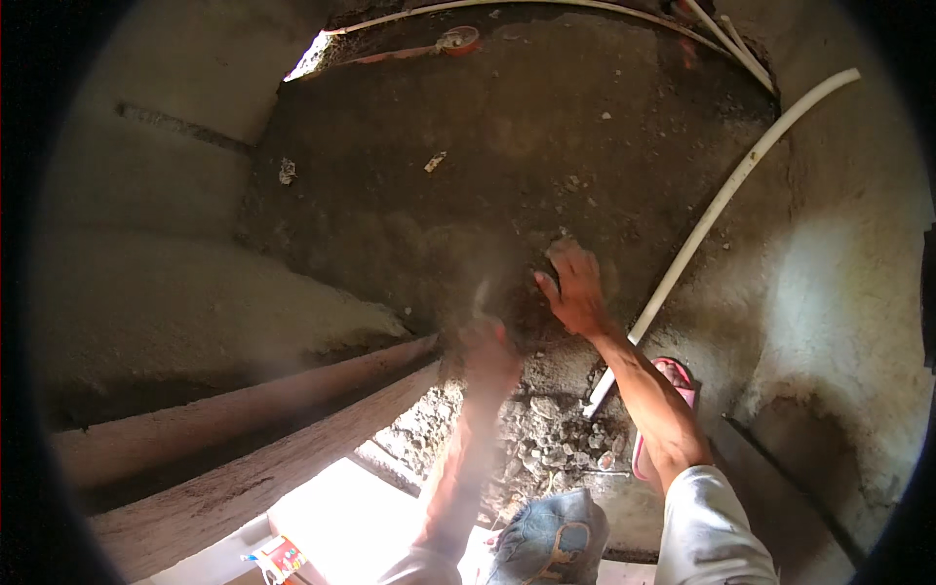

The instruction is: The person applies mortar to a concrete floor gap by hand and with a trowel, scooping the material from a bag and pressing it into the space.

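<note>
Rough grey concrete floor (468, 175), chipped to rubble (546, 429) at its near edge: I judge chiselling underway. My right hand (577, 291) presses flat, open, empty. My blurred left hand (489, 353) grips something; next strike needs aim.

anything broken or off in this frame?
Yes. Broken concrete rubble lies piled below both hands, beside the chipped patch of floor. The right hand presses the broken edge; the left hand is motion-blurred. A white pipe runs loose across the floor.

small red, yellow and white packet (281, 558), bottom left, on pale surface
</note>
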Demonstrator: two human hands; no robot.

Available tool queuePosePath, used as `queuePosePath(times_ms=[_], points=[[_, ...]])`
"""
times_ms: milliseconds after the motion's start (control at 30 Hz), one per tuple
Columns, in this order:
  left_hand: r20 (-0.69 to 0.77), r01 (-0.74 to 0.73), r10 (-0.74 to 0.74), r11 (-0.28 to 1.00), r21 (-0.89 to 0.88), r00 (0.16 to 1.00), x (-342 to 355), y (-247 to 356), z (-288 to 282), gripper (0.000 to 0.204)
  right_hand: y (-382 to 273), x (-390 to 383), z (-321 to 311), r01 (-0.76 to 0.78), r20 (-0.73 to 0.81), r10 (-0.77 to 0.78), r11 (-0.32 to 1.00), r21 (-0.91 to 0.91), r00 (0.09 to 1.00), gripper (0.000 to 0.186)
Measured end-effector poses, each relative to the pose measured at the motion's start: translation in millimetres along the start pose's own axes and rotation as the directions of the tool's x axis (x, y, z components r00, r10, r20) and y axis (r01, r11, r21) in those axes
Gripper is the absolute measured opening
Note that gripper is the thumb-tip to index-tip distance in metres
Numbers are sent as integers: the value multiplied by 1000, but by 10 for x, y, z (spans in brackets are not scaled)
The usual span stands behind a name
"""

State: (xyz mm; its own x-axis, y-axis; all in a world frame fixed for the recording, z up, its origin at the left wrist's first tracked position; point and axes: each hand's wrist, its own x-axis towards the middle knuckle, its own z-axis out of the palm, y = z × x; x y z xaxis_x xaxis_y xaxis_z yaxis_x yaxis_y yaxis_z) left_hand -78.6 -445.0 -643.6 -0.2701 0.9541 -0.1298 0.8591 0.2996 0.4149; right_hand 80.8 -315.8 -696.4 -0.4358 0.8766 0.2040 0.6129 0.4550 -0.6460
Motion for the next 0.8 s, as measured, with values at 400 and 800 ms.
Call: queuePosePath(times_ms=[400,800], points=[[48,-16,11,994,107,999,1095,119,-258,39,-82,355,102,-211,151,244,955,-208,958,73],[146,244,-222,958,-151,964,595,234,-493,62,30,507,93,-325,-68,323,946,-21,944,71]])
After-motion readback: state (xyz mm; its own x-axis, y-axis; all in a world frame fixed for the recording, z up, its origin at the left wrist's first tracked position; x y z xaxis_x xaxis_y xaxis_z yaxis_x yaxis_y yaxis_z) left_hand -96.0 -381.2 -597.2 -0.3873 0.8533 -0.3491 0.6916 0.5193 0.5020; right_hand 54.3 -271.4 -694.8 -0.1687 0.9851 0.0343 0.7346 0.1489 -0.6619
